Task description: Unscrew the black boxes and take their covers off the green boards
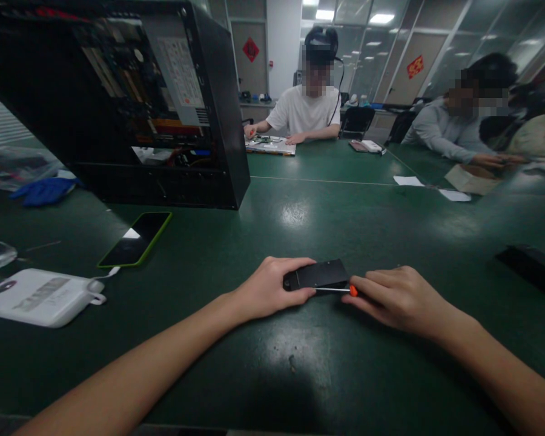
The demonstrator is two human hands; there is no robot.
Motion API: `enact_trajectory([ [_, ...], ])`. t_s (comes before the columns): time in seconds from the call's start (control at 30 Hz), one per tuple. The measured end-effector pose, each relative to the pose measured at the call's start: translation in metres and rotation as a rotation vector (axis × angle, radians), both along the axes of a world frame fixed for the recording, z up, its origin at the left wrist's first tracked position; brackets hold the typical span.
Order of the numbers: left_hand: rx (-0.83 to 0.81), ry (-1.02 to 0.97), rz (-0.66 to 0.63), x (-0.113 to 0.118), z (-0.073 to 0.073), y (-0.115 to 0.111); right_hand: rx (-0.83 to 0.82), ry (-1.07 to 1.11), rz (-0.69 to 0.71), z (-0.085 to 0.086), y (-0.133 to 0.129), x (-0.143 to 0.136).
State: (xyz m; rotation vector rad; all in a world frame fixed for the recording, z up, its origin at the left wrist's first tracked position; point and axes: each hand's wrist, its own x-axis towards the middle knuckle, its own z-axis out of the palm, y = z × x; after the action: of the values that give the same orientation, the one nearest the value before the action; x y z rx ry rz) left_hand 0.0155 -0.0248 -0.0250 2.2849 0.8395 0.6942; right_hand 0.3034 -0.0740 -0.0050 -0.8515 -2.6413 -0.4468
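A flat black rectangular piece with small screws on its face is gripped at its left end by my left hand, thumb along the near edge and fingers along the far one. My right hand is closed around the orange handle of a screwdriver. Its thin metal shaft points left and lies along the near edge of the black piece, the tip close to my left thumb. Whether the tip is wedged into that edge I cannot make out. Most of the handle is hidden inside my right fingers.
An open black computer case stands at the back left. Left of me lie a phone with a green edge, a white power bank and a blue glove. A black object is at far right. A co-worker sits opposite.
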Motion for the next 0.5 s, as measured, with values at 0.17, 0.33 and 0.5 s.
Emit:
enact_trajectory([
  [0.17,-0.015,0.005,-0.007,0.0,-0.002,0.001,-0.151,0.112,0.004,-0.013,0.006,-0.004],
  [0.33,-0.021,-0.012,-0.006,0.0,-0.003,0.001,-0.198,0.198,-0.009,-0.02,0.003,-0.013],
  [0.5,-0.011,-0.034,-0.016,-0.001,-0.004,0.001,-0.105,0.228,0.011,-0.026,0.003,-0.013],
])
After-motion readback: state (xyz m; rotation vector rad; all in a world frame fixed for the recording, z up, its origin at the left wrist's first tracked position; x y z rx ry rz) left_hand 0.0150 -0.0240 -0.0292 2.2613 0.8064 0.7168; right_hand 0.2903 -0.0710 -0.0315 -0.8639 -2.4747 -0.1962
